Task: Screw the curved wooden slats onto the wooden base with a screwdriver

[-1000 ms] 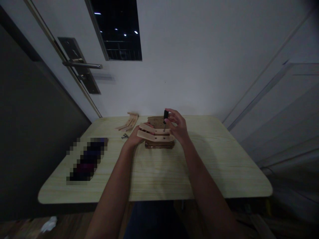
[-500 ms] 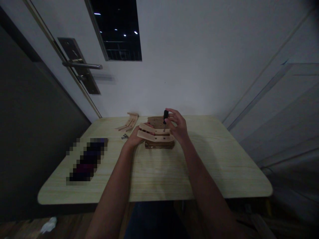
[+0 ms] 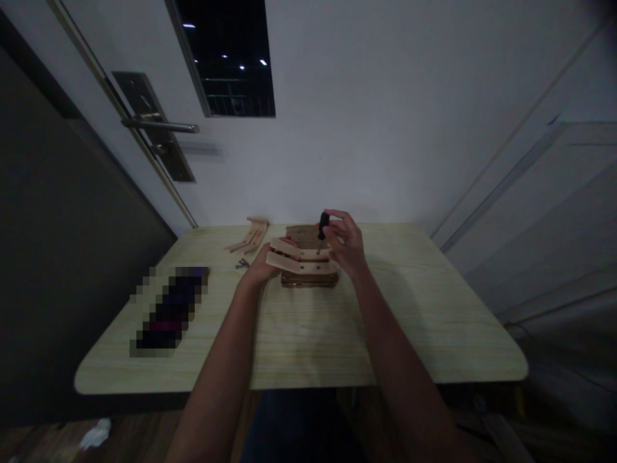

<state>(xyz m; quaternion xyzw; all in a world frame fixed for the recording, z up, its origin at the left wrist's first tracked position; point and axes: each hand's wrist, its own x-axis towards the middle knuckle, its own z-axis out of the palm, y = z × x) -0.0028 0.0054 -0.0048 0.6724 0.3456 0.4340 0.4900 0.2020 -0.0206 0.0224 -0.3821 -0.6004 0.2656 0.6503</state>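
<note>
A small wooden assembly point(image 3: 308, 263) of light curved slats on a darker base sits on the far middle of the pale wood table point(image 3: 299, 328). My left hand point(image 3: 260, 265) grips its left end, fingers curled on the slats. My right hand point(image 3: 344, 243) pinches a black-handled screwdriver point(image 3: 322, 226) held upright, its tip down on the top slat.
Loose curved wooden pieces point(image 3: 250, 236) and a few small dark screws point(image 3: 241, 263) lie at the far left of the table. A blurred dark object point(image 3: 168, 312) rests on the left side. A door with a metal handle point(image 3: 159, 125) stands behind, beside a white wall.
My right hand has shifted slightly on the screwdriver handle, the fingers turning around it. The left hand and the assembly stay put.
</note>
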